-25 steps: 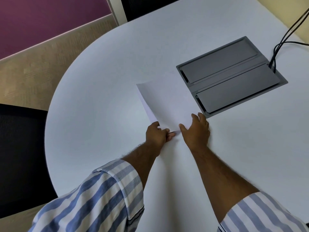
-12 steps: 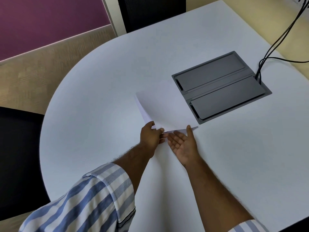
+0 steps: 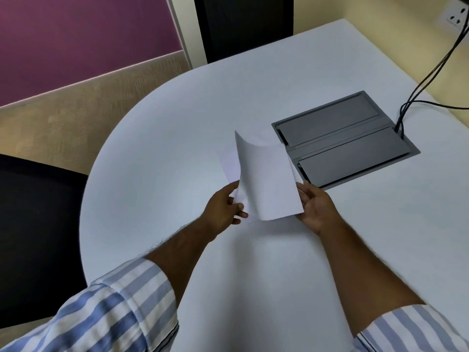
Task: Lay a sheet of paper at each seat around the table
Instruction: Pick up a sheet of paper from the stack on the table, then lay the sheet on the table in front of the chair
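Note:
A white sheet of paper (image 3: pixel 266 181) is lifted off the white table (image 3: pixel 165 153) and curls upward at its far end. My right hand (image 3: pixel 316 208) holds its right edge, palm up. Under it lie more white sheets (image 3: pixel 230 168), pinched at their near left corner by my left hand (image 3: pixel 223 209). Both hands are near the middle of the table, just in front of the grey cable box.
A grey recessed cable box (image 3: pixel 345 138) sits in the table at the right, with black cables (image 3: pixel 431 72) rising from it to the wall. One black chair (image 3: pixel 33 237) stands at the left, another black chair (image 3: pixel 243 24) at the far side.
The paper lay flat under both hands; my right hand turned palm up, slid under the top sheet and raised it off the rest. My left hand kept its pinch.

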`<action>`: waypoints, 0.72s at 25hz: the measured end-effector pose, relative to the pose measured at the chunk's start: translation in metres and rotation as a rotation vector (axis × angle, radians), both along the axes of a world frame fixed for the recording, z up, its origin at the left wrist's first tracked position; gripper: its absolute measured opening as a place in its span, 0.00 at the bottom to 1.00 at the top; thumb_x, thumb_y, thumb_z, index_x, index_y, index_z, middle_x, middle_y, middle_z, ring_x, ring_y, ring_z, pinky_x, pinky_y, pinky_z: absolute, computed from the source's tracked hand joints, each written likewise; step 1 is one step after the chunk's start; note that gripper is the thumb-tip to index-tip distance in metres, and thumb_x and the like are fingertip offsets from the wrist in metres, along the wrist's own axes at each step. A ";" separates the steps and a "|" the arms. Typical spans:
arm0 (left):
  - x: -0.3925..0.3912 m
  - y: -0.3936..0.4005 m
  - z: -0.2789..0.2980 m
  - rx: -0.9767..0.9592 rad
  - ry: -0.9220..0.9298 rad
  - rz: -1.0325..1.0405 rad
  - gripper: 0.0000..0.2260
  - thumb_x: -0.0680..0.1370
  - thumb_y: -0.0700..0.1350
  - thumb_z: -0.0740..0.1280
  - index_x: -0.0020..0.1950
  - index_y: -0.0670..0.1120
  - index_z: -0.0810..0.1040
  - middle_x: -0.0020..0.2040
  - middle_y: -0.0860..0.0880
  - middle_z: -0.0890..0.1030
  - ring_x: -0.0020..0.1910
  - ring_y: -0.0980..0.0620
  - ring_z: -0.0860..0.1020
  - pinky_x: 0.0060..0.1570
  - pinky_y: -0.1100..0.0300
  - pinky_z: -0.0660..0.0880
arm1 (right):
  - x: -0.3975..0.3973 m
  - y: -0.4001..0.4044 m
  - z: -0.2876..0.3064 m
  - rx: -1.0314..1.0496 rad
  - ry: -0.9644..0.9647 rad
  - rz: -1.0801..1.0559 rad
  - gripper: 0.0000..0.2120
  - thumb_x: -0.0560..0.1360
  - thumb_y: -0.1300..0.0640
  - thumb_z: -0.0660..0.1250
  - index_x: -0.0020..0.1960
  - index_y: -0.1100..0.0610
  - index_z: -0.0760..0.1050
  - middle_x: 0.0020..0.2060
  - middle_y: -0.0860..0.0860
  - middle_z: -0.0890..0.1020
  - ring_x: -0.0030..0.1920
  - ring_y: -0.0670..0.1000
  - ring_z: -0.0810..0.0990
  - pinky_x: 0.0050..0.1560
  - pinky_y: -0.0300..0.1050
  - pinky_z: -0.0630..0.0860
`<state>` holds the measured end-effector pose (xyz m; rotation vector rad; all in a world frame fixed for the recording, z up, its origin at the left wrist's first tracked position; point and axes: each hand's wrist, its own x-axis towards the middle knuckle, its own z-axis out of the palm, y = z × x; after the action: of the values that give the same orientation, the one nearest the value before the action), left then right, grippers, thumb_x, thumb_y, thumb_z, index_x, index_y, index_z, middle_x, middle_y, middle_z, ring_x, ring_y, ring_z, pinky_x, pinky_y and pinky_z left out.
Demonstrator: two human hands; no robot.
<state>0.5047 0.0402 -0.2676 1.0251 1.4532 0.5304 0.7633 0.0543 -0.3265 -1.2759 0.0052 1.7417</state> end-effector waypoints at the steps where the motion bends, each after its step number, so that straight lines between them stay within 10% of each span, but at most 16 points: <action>1: -0.007 -0.004 0.002 0.028 0.027 -0.048 0.28 0.83 0.33 0.63 0.78 0.56 0.71 0.52 0.41 0.85 0.46 0.46 0.87 0.47 0.52 0.83 | 0.002 0.002 0.002 -0.006 -0.063 0.077 0.13 0.80 0.53 0.70 0.62 0.56 0.80 0.56 0.54 0.88 0.50 0.52 0.87 0.43 0.47 0.83; 12: -0.095 -0.061 0.041 0.444 0.330 -0.273 0.23 0.84 0.36 0.63 0.73 0.60 0.78 0.58 0.63 0.85 0.53 0.59 0.83 0.56 0.60 0.81 | -0.078 -0.038 0.014 0.046 -0.199 0.384 0.08 0.80 0.62 0.71 0.59 0.58 0.82 0.52 0.55 0.88 0.52 0.55 0.86 0.56 0.51 0.81; 18: -0.146 -0.092 0.050 0.517 0.324 0.136 0.13 0.85 0.42 0.64 0.61 0.58 0.82 0.53 0.63 0.85 0.53 0.57 0.83 0.54 0.46 0.83 | -0.158 -0.088 0.017 0.027 -0.146 0.221 0.10 0.75 0.67 0.75 0.53 0.59 0.78 0.47 0.57 0.85 0.43 0.52 0.85 0.45 0.47 0.83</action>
<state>0.3591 -0.0523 -0.2173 1.4757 1.7240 0.9009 0.6054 -0.0339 -0.3094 -1.4246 -0.2509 1.8219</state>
